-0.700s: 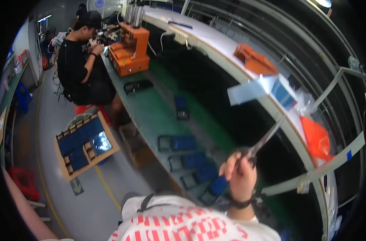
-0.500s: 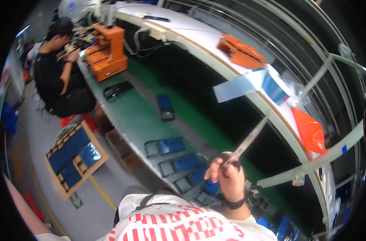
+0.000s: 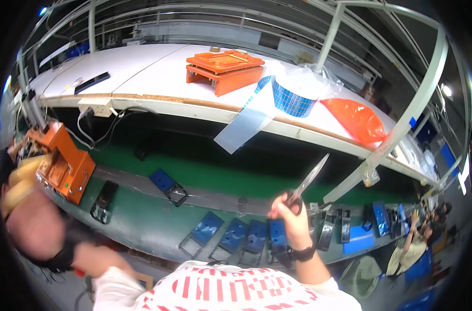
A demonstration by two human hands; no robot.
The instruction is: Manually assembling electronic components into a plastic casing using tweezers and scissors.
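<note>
My right hand is closed around the black handles of a pair of scissors. The blades look closed together and point up and to the right, toward the shelf edge. Beyond them, a roll of blue film rests on the white shelf, with a loose strip hanging over its edge. My left hand is at the far left, smeared by motion, with yellowish fingers raised before an orange press-like fixture. Whether it holds anything cannot be made out.
Blue-covered black frames lie along the green bench, several in a row before me. On the white shelf are an orange jig and an orange-red plastic bag. A pale metal post rises at right. Another person is at far right.
The view has swung right, bringing shelf and bench across in front. My left hand has risen from low at the left toward the orange fixture. The scissors remain in my right hand.
</note>
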